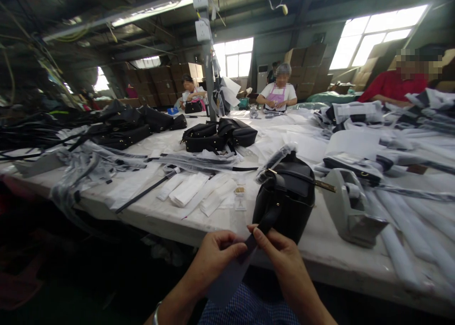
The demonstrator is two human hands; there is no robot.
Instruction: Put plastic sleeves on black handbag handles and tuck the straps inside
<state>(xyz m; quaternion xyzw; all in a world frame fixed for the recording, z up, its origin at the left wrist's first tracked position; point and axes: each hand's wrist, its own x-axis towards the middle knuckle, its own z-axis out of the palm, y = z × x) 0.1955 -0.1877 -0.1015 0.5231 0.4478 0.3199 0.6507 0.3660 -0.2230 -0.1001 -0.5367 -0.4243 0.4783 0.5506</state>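
Observation:
A black handbag stands near the table's front edge, its handle partly wrapped in clear plastic. From its front a black strap runs down toward me. My right hand pinches this strap between thumb and fingers. Close beside it, my left hand is closed on a thin pale sheet at the strap's lower end. The sheet hangs over my lap, and the strap's tip is partly hidden by my fingers. A gold-coloured zip end sticks out from the bag's right side.
A grey tape dispenser stands right of the bag. Folded white strips and plastic-wrapped straps lie to the left. More black bags sit farther back. Several people work across the table, including a person in a pink apron.

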